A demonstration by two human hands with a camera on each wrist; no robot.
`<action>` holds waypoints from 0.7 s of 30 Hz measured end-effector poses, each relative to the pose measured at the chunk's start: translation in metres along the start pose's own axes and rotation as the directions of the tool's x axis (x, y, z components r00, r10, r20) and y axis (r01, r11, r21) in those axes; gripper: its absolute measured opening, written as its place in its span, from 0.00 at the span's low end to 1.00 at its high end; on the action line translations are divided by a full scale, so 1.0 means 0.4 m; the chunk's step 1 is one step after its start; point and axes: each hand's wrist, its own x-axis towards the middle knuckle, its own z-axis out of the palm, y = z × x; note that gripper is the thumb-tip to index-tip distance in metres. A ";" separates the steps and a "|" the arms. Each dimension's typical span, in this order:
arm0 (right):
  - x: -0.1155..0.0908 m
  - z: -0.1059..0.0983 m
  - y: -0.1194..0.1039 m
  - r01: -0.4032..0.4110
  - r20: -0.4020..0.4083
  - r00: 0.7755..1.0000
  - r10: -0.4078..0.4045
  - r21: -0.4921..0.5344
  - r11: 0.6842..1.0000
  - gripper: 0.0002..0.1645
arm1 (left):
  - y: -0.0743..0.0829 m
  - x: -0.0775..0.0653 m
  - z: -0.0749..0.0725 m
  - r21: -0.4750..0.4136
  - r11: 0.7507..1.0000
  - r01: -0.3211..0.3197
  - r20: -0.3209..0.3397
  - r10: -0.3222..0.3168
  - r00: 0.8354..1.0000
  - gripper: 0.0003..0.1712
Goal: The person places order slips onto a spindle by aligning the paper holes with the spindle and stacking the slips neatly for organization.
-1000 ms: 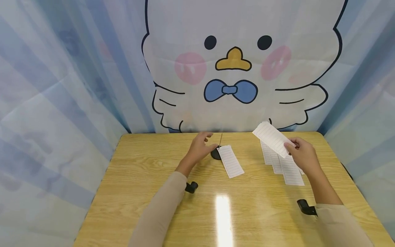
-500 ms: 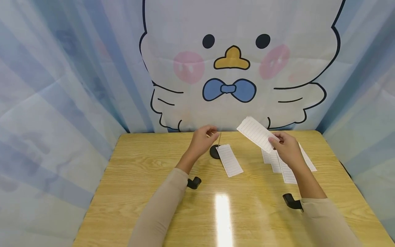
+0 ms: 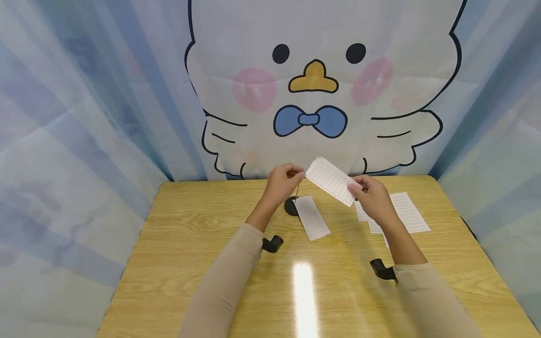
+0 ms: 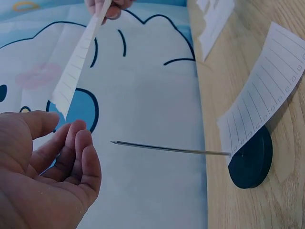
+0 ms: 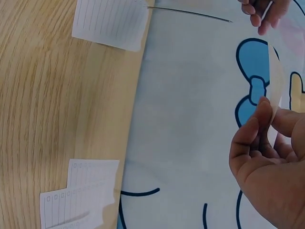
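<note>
My right hand (image 3: pixel 374 199) pinches a white lined paper slip (image 3: pixel 329 180) by its near right end, above the table. The left hand (image 3: pixel 284 180) hovers by the slip's other end, thumb and bent fingers apart with nothing between them (image 4: pixel 57 162). Below the left hand stands a bill spike, its thin metal pin (image 4: pixel 162 148) pointing up from a round black base (image 4: pixel 252 162). Another lined slip (image 3: pixel 313 218) is on the pin at one corner, low by the base, and slants across the table towards me.
Several more lined slips (image 3: pixel 409 213) lie overlapping on the wooden table (image 3: pixel 203 225) at the right, partly hidden by the right forearm. A curtain with a cartoon bird (image 3: pixel 314 80) hangs directly behind the table's back edge. Black wrist mounts (image 3: pixel 272 244) jut from both sleeves.
My right hand has carried its slip leftward from above the loose slips to beside the left hand. The left hand has risen slightly and moved right, above the spike, its fingers drawing nearer the thumb.
</note>
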 end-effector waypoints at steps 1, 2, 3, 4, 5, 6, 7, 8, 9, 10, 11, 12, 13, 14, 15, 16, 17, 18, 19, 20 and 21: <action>0.001 0.004 -0.002 0.001 0.002 1.000 -0.001 0.004 1.000 0.21 | 0.000 0.001 0.001 -0.006 1.000 0.004 -0.004 -0.004 1.000 0.12; 0.002 0.007 -0.005 0.000 0.002 1.000 0.000 0.008 1.000 0.21 | 0.001 0.003 0.001 -0.011 1.000 0.008 -0.009 -0.008 1.000 0.11; 0.003 0.011 -0.007 0.000 0.002 1.000 0.000 0.012 1.000 0.21 | 0.000 0.004 0.001 -0.017 1.000 0.013 -0.016 -0.013 1.000 0.10; 0.004 0.014 -0.008 -0.001 0.003 1.000 0.001 0.017 1.000 0.21 | 0.000 0.005 0.001 -0.022 1.000 0.016 -0.022 -0.017 1.000 0.09; 0.005 0.017 -0.010 -0.002 0.004 1.000 0.002 0.020 1.000 0.20 | 0.001 0.006 0.001 -0.028 0.999 0.020 -0.030 -0.021 0.999 0.09; 0.005 0.019 -0.012 -0.003 0.004 1.000 0.003 0.022 1.000 0.20 | 0.001 0.006 0.000 -0.032 0.999 0.025 -0.037 -0.026 0.999 0.08; 0.006 0.022 -0.013 -0.003 0.005 1.000 0.003 0.025 1.000 0.20 | 0.000 0.008 0.000 -0.034 0.999 0.029 -0.045 -0.031 0.999 0.08; 0.007 0.023 -0.015 -0.003 0.005 1.000 0.003 0.027 1.000 0.20 | 0.000 0.009 0.000 -0.033 0.999 0.032 -0.050 -0.034 0.998 0.08; 0.007 0.025 -0.016 -0.003 0.006 1.000 0.003 0.029 1.000 0.20 | 0.000 0.010 -0.001 -0.036 0.999 0.034 -0.054 -0.036 0.998 0.07; 0.007 0.026 -0.016 -0.004 0.007 1.000 0.004 0.030 1.000 0.20 | -0.001 0.012 -0.001 -0.038 0.999 0.036 -0.056 -0.039 0.998 0.07; 0.007 0.026 -0.017 -0.006 0.008 1.000 0.005 0.029 1.000 0.20 | -0.001 0.013 -0.002 -0.039 0.999 0.037 -0.057 -0.039 0.998 0.07; 0.007 0.026 -0.018 -0.007 0.010 1.000 0.007 0.028 1.000 0.20 | -0.003 0.015 -0.001 -0.041 0.998 0.040 -0.056 -0.042 0.998 0.07; 0.007 0.026 -0.019 -0.010 0.013 1.000 0.010 0.025 1.000 0.20 | -0.005 0.017 -0.001 -0.041 0.998 0.041 -0.055 -0.043 0.998 0.07; 0.008 0.026 -0.019 -0.014 0.018 1.000 0.014 0.021 1.000 0.20 | -0.008 0.019 0.000 -0.042 0.998 0.041 -0.054 -0.043 0.998 0.07; 0.008 0.027 -0.019 -0.020 0.025 1.000 0.020 0.018 1.000 0.21 | -0.011 0.021 0.000 -0.044 0.998 0.042 -0.052 -0.045 0.998 0.07; 0.009 0.028 -0.020 -0.026 0.032 0.999 0.025 0.014 1.000 0.21 | -0.015 0.023 0.001 -0.041 0.998 0.043 -0.052 -0.045 0.998 0.07; 0.010 0.030 -0.019 -0.031 0.038 0.999 0.031 0.007 0.999 0.20 | -0.019 0.025 0.002 -0.037 0.998 0.043 -0.050 -0.045 0.998 0.06; 0.012 0.032 -0.018 -0.035 0.044 0.998 0.035 0.001 0.999 0.20 | -0.022 0.027 0.003 -0.034 0.998 0.044 -0.051 -0.046 0.998 0.06; 0.013 0.034 -0.016 -0.041 0.050 0.998 0.042 -0.006 0.999 0.20 | -0.025 0.029 0.004 -0.030 0.999 0.044 -0.051 -0.045 0.998 0.06; 0.015 0.036 -0.014 -0.046 0.056 0.997 0.047 -0.011 0.999 0.20 | -0.028 0.031 0.005 -0.027 0.999 0.045 -0.051 -0.046 0.998 0.06; 0.016 0.038 -0.011 -0.053 0.060 0.997 0.054 -0.015 0.998 0.19 | -0.030 0.032 0.006 -0.024 0.999 0.049 -0.049 -0.050 0.998 0.06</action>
